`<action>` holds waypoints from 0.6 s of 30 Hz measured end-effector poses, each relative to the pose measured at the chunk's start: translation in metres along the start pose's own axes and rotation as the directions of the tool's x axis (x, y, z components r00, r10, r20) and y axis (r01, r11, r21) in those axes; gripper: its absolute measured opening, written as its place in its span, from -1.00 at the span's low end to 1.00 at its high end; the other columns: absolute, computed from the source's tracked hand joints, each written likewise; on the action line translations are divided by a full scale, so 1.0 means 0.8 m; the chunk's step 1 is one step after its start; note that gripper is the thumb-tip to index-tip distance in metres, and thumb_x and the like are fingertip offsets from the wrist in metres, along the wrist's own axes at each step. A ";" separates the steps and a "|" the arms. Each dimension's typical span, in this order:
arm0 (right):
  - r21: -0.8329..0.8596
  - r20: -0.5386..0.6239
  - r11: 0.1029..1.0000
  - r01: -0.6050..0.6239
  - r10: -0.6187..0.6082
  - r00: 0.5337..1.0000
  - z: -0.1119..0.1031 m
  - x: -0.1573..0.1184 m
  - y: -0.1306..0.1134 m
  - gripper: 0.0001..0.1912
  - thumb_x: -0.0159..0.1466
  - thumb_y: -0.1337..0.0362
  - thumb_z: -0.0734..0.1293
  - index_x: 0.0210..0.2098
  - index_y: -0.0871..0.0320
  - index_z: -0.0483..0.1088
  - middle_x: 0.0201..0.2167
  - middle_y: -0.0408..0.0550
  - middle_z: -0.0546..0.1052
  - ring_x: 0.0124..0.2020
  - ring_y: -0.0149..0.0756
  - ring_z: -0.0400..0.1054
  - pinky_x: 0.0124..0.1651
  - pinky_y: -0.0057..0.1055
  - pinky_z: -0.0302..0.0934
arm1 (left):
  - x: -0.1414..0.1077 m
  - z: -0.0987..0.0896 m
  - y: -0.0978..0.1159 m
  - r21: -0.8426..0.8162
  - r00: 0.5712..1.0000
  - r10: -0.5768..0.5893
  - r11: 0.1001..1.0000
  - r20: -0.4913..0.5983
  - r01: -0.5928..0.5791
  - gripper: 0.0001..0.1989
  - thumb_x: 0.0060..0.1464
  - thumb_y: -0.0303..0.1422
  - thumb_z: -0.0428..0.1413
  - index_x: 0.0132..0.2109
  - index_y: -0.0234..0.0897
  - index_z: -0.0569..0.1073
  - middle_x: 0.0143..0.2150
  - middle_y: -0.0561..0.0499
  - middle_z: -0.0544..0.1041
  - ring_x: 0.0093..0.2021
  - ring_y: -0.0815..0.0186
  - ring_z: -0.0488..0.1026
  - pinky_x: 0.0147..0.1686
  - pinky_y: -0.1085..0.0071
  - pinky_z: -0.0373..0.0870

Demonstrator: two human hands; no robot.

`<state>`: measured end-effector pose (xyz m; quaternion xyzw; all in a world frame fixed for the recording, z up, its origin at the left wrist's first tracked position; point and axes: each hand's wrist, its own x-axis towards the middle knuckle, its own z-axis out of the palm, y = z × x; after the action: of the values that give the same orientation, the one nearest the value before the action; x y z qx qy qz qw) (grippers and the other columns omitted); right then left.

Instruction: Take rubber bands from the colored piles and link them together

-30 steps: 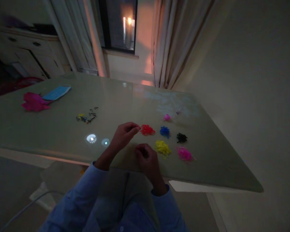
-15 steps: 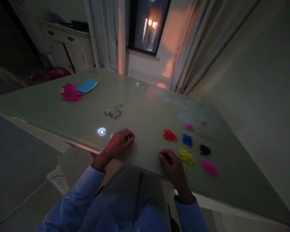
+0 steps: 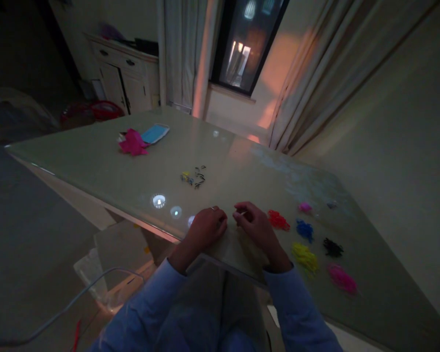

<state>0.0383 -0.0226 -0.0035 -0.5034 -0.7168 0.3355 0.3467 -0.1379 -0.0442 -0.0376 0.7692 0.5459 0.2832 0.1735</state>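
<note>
My left hand (image 3: 208, 226) rests on the table near its front edge, fingers curled together; anything inside them is too small to make out. Just to its right is my right hand (image 3: 253, 222), its fingers bent with thumb and fingertips close together, pointing at the left hand; what they hold, if anything, cannot be seen. Red bands (image 3: 278, 220) lie right beside my right hand. Farther right are piles of blue bands (image 3: 305, 230), yellow bands (image 3: 304, 257), black bands (image 3: 332, 248) and pink bands (image 3: 342, 278). Small dark and yellow loops (image 3: 194, 177) lie scattered beyond my left hand.
The glossy table (image 3: 106, 166) reflects lamps. A blue mask (image 3: 155, 133) and crumpled pink wrapping (image 3: 133, 142) lie at the back left. A small pink piece (image 3: 305, 208) and a small clear item (image 3: 331, 205) lie beyond the band piles. A cable (image 3: 91, 286) hangs at lower left.
My right hand has moved left, away from the yellow pile, and is now close to my left hand. The camera view has shifted, so the table items appear farther right.
</note>
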 end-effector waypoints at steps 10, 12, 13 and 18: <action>-0.367 0.190 0.912 0.182 -0.119 0.975 0.054 0.146 -0.019 -0.70 0.18 0.43 0.33 -0.10 0.22 0.55 -0.23 0.01 0.63 -0.25 -0.28 0.48 -0.08 -0.37 0.31 | -0.002 0.004 -0.001 -0.008 0.999 -0.004 1.000 -0.046 0.004 -0.84 0.21 -0.38 0.03 -0.23 -0.28 0.50 -0.26 -0.08 0.56 -0.23 0.22 0.49 -0.18 0.34 0.36; -0.391 0.194 0.900 0.190 -0.121 0.973 0.060 0.163 -0.018 -0.70 0.18 0.44 0.33 -0.10 0.22 0.55 -0.22 0.02 0.63 -0.24 -0.26 0.48 -0.07 -0.38 0.30 | -0.002 0.003 0.000 -0.012 0.999 -0.015 1.000 -0.042 0.014 -0.85 0.21 -0.38 0.03 -0.23 -0.28 0.50 -0.26 -0.08 0.56 -0.23 0.21 0.49 -0.18 0.34 0.36; -0.407 0.196 0.892 0.194 -0.122 0.973 0.062 0.171 -0.017 -0.71 0.19 0.45 0.32 -0.10 0.22 0.55 -0.23 0.02 0.63 -0.24 -0.26 0.48 -0.08 -0.38 0.30 | -0.002 0.003 0.000 -0.015 0.999 -0.021 1.000 -0.041 0.021 -0.85 0.21 -0.39 0.03 -0.24 -0.28 0.49 -0.26 -0.08 0.55 -0.23 0.21 0.49 -0.18 0.34 0.35; -0.471 0.245 0.849 0.239 -0.134 0.960 0.078 0.198 -0.010 -0.80 0.20 0.42 0.37 -0.19 0.19 0.57 -0.24 0.00 0.64 -0.24 -0.27 0.47 -0.12 -0.42 0.28 | -0.001 -0.001 0.003 -0.008 0.999 -0.044 0.999 -0.026 0.043 -0.83 0.22 -0.39 0.00 -0.24 -0.29 0.48 -0.26 -0.10 0.55 -0.22 0.20 0.48 -0.18 0.32 0.34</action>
<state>-0.0578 0.1184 -0.0046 -0.4662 -0.8559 0.1543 0.1619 -0.1363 -0.0457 -0.0358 0.7528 0.5637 0.2913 0.1752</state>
